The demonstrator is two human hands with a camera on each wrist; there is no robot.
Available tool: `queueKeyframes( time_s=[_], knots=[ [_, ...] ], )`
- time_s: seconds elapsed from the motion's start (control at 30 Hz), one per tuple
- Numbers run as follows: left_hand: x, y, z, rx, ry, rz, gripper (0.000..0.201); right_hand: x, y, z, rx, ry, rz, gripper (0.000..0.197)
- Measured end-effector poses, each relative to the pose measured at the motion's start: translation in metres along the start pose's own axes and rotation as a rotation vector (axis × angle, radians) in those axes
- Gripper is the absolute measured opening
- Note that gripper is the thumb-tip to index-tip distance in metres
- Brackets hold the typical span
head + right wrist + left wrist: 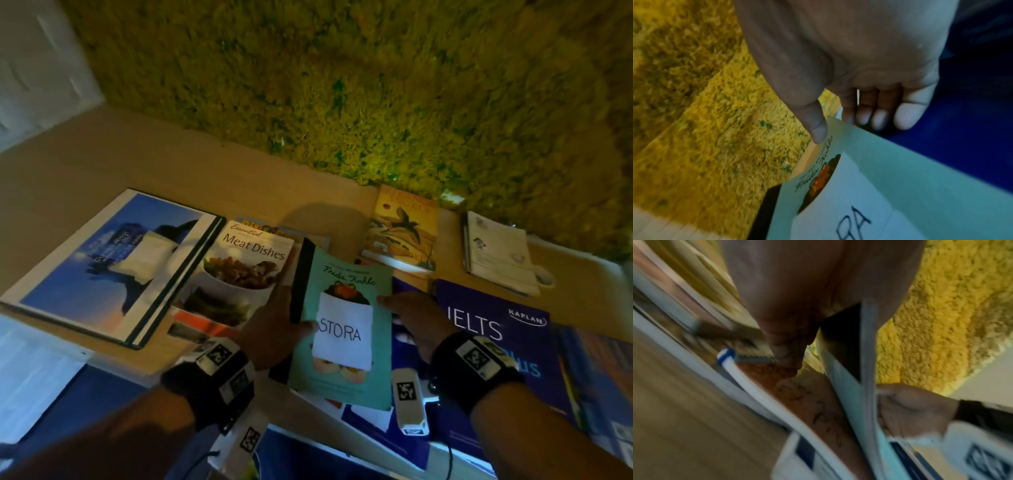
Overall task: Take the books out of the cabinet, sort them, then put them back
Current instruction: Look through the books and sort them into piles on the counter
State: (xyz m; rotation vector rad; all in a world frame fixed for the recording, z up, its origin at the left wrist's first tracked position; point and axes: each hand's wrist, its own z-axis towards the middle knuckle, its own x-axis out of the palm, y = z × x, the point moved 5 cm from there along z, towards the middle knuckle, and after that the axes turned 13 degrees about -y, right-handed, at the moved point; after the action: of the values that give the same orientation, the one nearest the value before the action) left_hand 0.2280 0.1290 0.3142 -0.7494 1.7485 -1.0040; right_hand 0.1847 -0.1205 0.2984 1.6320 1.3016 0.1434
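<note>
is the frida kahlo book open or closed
Closed: the teal Frida Kahlo book shows its whole front cover, held between left hand and right hand.

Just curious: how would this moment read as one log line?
left hand: grips teal Frida Kahlo book | right hand: holds its right edge | book: above table

Both forearms are bare. Each wrist wears a wide black band (219,380) carrying a white block printed with black square code markers (478,356). A thin black cable (449,459) hangs below the right wrist.
</note>
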Motion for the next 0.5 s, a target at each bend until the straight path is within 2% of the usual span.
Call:
queueKeyframes(
  time_s=[0.1, 0.17, 0.23, 0.27, 0.4, 0.5],
  knots=[
    [0.017, -0.003, -0.003, 0.013, -0.004, 0.074, 0.050, -0.020, -0.002, 0.005, 0.036, -0.025, 0.150, 0.026],
    [0.032, -0.010, -0.011, -0.010, 0.020, 0.073, 0.063, -0.030, 0.000, 0.008, 0.012, -0.050, 0.184, 0.034],
    [0.043, -0.014, -0.018, 0.046, -0.066, 0.043, 0.074, -0.036, 0.007, 0.010, -0.051, -0.081, 0.170, 0.032],
    [0.046, -0.020, -0.025, 0.070, -0.114, 0.010, 0.072, -0.038, 0.013, 0.011, -0.111, -0.113, 0.142, 0.028],
    [0.042, -0.022, -0.037, 0.042, -0.107, -0.086, 0.052, -0.042, 0.053, 0.004, -0.314, -0.219, 0.077, 0.018],
    [0.008, -0.015, -0.022, -0.006, -0.065, -0.030, 0.024, -0.026, 0.069, -0.002, -0.358, -0.113, 0.104, 0.034]
  ],
)
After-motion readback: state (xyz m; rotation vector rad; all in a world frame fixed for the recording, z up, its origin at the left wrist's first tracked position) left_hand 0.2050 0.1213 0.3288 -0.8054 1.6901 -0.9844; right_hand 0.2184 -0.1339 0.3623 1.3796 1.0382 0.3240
